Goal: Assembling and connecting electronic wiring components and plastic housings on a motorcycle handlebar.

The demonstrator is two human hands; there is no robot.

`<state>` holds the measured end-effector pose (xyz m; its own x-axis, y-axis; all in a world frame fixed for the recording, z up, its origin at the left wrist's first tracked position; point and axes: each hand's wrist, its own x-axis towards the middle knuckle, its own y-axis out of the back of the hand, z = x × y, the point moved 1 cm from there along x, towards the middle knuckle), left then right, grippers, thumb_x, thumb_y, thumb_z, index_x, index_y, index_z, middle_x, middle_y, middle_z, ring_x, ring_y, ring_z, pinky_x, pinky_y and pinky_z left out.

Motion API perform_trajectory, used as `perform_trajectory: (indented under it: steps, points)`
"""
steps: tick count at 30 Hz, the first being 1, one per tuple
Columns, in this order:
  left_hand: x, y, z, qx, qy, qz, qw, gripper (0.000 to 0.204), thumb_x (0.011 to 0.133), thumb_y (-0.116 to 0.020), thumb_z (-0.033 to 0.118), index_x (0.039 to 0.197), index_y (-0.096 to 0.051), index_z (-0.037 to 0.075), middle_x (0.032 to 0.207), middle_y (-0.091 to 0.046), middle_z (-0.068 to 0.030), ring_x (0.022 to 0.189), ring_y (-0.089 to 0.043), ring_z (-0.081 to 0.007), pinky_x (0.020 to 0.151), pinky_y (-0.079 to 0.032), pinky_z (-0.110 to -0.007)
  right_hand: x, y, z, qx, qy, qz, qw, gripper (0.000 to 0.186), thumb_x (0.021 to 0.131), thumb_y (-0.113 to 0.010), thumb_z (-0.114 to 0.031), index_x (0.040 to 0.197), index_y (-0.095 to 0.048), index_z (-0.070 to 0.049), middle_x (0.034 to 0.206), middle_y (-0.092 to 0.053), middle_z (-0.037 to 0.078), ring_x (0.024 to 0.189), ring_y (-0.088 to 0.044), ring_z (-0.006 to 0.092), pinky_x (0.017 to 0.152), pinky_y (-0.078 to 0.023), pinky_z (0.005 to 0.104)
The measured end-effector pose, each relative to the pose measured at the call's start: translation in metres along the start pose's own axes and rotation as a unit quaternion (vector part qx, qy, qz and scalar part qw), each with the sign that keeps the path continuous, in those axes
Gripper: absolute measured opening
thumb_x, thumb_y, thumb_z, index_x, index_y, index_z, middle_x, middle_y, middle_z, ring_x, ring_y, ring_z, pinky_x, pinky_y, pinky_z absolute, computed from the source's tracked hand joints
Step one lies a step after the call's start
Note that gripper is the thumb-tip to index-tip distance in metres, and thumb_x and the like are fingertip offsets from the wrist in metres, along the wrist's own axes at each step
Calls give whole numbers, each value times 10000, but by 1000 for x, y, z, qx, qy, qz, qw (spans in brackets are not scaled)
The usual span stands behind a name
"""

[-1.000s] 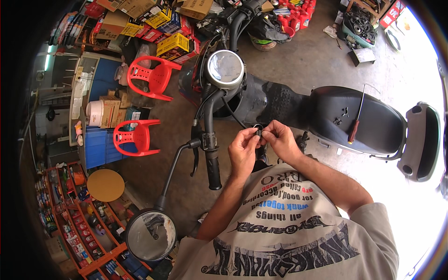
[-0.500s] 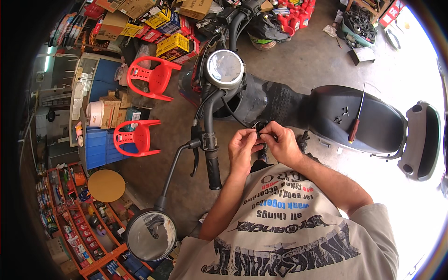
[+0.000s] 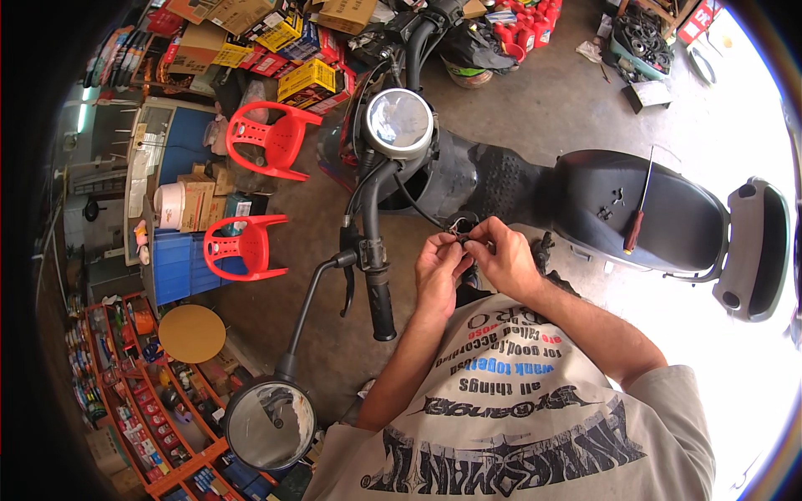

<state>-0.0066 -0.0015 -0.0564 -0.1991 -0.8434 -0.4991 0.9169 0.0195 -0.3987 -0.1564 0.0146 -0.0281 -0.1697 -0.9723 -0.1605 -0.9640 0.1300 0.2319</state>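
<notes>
Grey concrete floor point(image 3: 535, 108) fills a busy repair shop, and it looks dusty and rough. At the far left, orange metal shelves point(image 3: 125, 401) hold rows of small bottles and tins, close to hand for whoever needs them. Beside them stands a round wooden stool point(image 3: 191, 333), and two red plastic chairs point(image 3: 251, 244) with slotted backs sit near a blue plastic crate point(image 3: 171, 265). Yellow and brown cardboard boxes point(image 3: 305, 79) are piled along the top wall. A black scooter point(image 3: 501, 179) is parked across the middle, with its round shiny mirror point(image 3: 269, 424) low down and its round glass dial point(image 3: 398, 123) higher up. The black rubber handlebar grip point(image 3: 380, 305) points toward the person. Just right of it, the left hand point(image 3: 438, 269) and the right hand point(image 3: 501, 257) are pressed close together, fingertips pinching a small black plug on thin wires point(image 3: 462, 237). The wires seem to come from the scooter's front, so the hands work right beside it. A red-handled screwdriver point(image 3: 637, 219) lies on the smooth black seat point(image 3: 643, 204), where it is easy to grab.
</notes>
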Motion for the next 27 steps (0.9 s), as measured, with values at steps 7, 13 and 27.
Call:
perform_trajectory:
  steps: [7, 13, 27]
  points:
    - [1, -6, -2, 6, 13, 13, 1000, 129, 971, -614, 105, 1081, -550, 81, 1047, -664, -45, 901, -643, -116, 798, -531, -250, 0, -3, 9, 23, -47, 18, 998, 160, 840, -687, -108, 923, -608, 3, 827, -697, 172, 749, -695, 312, 685, -540, 383]
    - [8, 3, -7, -20, 70, 34, 997, 142, 988, -605, 208, 1056, -564, 90, 1070, -671, -64, 967, -642, -140, 860, -513, -305, -3, -7, 7, 9, -59, -3, 998, 162, 837, -689, -110, 912, -598, 1, 816, -690, 169, 744, -692, 309, 674, -535, 381]
    - [13, 5, -9, -45, 60, 5, 997, 79, 990, -588, 135, 1043, -577, 77, 1126, -663, -86, 991, -637, -157, 906, -507, -325, -6, -14, 13, 9, -29, 32, 999, 165, 846, -705, -44, 924, -577, 24, 805, -679, 126, 701, -659, 185, 629, -517, 324]
